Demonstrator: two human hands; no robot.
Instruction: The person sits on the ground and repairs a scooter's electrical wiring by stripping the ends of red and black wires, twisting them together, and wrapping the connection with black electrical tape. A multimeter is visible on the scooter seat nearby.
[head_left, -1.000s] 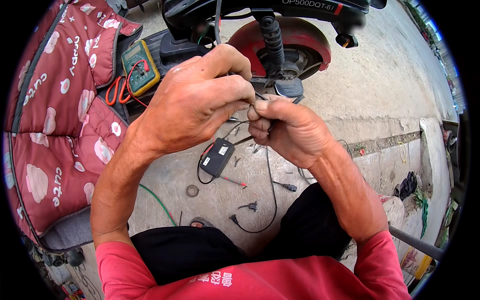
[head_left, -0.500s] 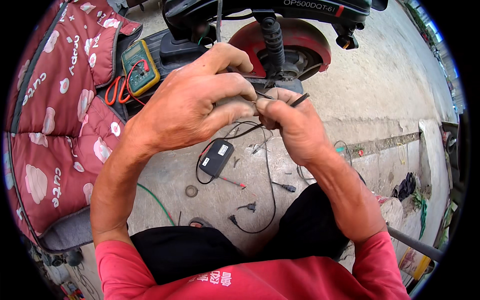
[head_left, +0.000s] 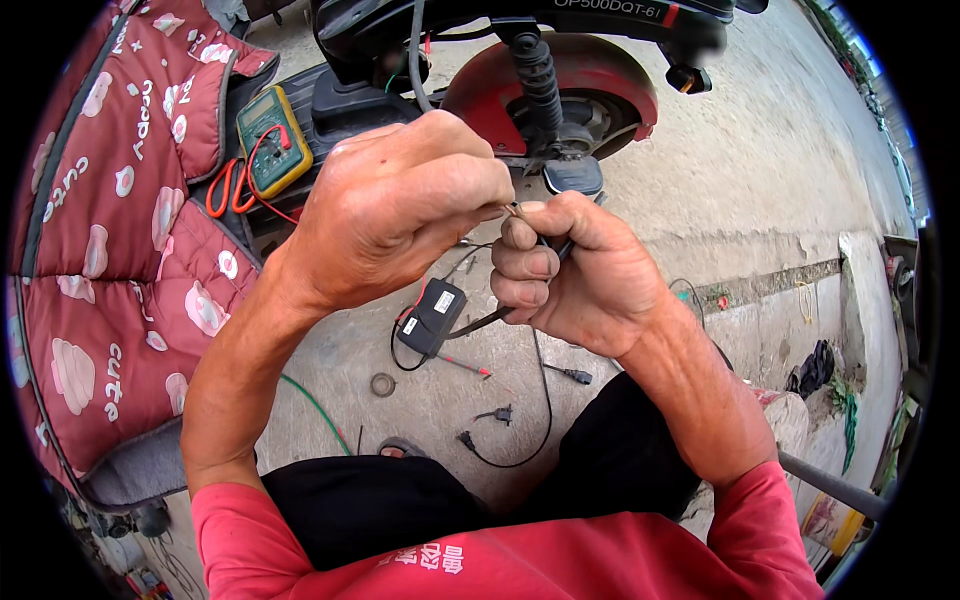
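My left hand (head_left: 405,215) is closed, its fingertips pinching a thin wire end (head_left: 513,208) at the middle of the view. A grey cable (head_left: 416,60) comes down from the electric scooter (head_left: 450,30) and passes behind this hand. Facing it, my right hand (head_left: 590,270) is closed round a black cable (head_left: 485,321), with thumb and forefinger pressed at the same wire end. The fingertips of both hands nearly touch. Whether the wire end belongs to the grey or the black cable I cannot tell.
Below my hands a black charger box (head_left: 430,317) lies on the concrete near a tape roll (head_left: 382,383), a red-tipped probe (head_left: 470,367) and loose plugs (head_left: 495,413). A multimeter (head_left: 272,140) rests on the scooter's footboard, beside a padded red cover (head_left: 140,250). The scooter's rear wheel (head_left: 625,95) stands ahead.
My right hand has turned and its fingers have curled round the black cable, whose end no longer sticks up. My left fingers have closed up more tightly. The view has shifted slightly.
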